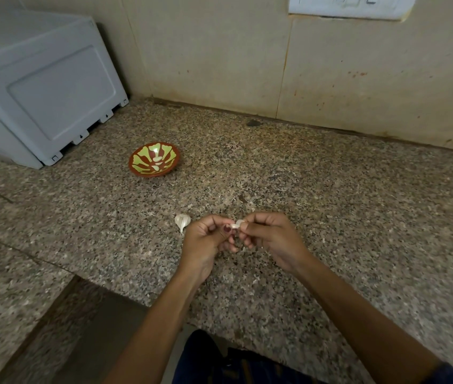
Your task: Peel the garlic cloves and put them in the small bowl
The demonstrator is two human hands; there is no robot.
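A small garlic clove (236,224) is pinched between the fingertips of my left hand (206,242) and my right hand (271,239), held just above the speckled granite counter (330,189). A piece of garlic bulb in its white papery skin (182,220) lies on the counter just left of my left hand. The small red bowl with a green pattern (136,169) sits farther back and to the left, with a few peeled cloves (157,161) inside it.
A white plastic appliance (40,87) stands at the back left against the beige wall (247,51). Bits of garlic skin (255,280) lie near my wrists. The counter's front edge drops off at the lower left.
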